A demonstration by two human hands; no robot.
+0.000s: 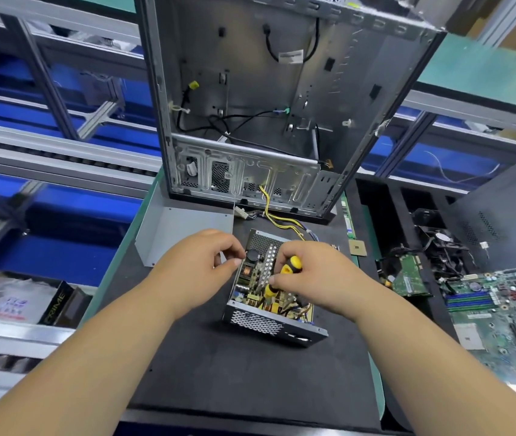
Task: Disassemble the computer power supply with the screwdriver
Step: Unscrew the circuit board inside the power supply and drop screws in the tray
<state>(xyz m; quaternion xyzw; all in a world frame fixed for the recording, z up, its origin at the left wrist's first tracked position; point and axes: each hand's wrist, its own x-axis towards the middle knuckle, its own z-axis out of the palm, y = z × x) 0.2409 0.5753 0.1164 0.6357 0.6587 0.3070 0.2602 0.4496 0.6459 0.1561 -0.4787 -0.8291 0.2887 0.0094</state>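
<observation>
Both bare forearms reach forward from the near edge. The left hand (198,265) curls with fingertips pinched together; the right hand (311,272) grips, fingers wrapped.

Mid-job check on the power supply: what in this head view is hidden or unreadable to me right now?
- Screwdriver tip and the screw it works: hidden in the head view by the right hand and board parts.
- What the left hand pinches at the power supply wall: too small.
- Far side of the supply: covered by both hands.
- Motherboard: cut by the right edge.
- Computer case label text: too small.
</observation>
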